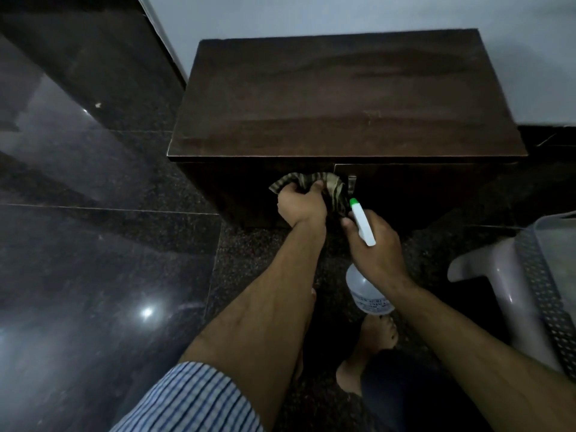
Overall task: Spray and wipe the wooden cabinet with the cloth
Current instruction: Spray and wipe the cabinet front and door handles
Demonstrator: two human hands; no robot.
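**Cloth pressed to the cabinet front, spray bottle held beside it**

From the head camera, the wooden cabinet [343,98] stood against a pale wall [343,10] on a dark, glossy stone floor [78,244], its flat brown top bare and faintly streaked. The left hand [300,205] was closed around a bunched striped cloth [330,185] and held it against the upper part of the cabinet's front, just below the top edge and just left of a small metal handle [352,183]. Part of the cloth hung down to the right of the fingers.

The right hand [372,244] was wrapped around the neck of a clear spray bottle [366,294]. Its white trigger head with a green nozzle tip [353,201] pointed up toward the cabinet front, close to the cloth and handle. The bottle's body hung below the wrist, a printed label on it too blurred to read.

A striped sleeve [193,400] covered the left upper arm. Bare feet [378,335] stood on the floor beneath the arms. At the right edge sat a pale plastic stool [498,275] and a perforated basket [548,291], touching or overlapping; which one could not be told.
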